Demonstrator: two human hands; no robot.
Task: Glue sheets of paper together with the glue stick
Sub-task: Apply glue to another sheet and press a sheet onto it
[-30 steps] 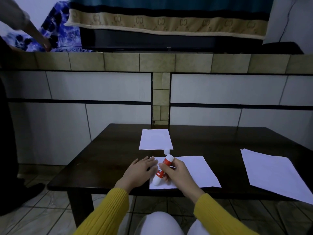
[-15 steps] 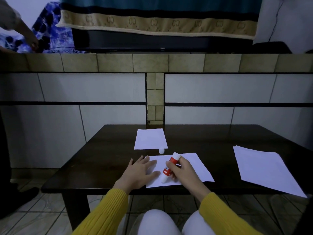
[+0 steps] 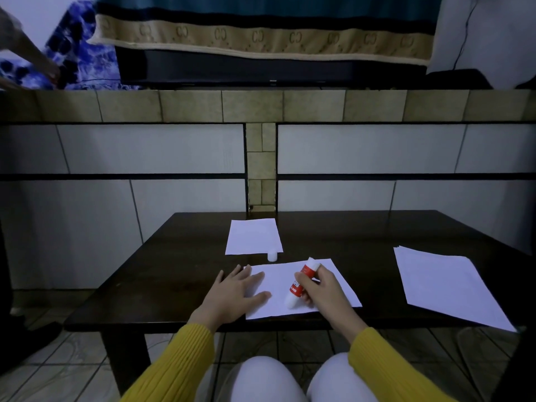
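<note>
1. The right hand (image 3: 322,288) curls its fingers round the red-and-white glue stick (image 3: 300,282), which tilts with its lower white end on the near sheet (image 3: 333,274); the left hand (image 3: 232,294) lies flat with fingers spread, pressing that sheet's left edge.
2. The white cap (image 3: 272,255) stands on the dark tabletop (image 3: 162,274) just beyond the near sheet; a smaller sheet (image 3: 252,236) lies farther off.
3. A paper stack (image 3: 446,282) lies well apart at the right.
</note>
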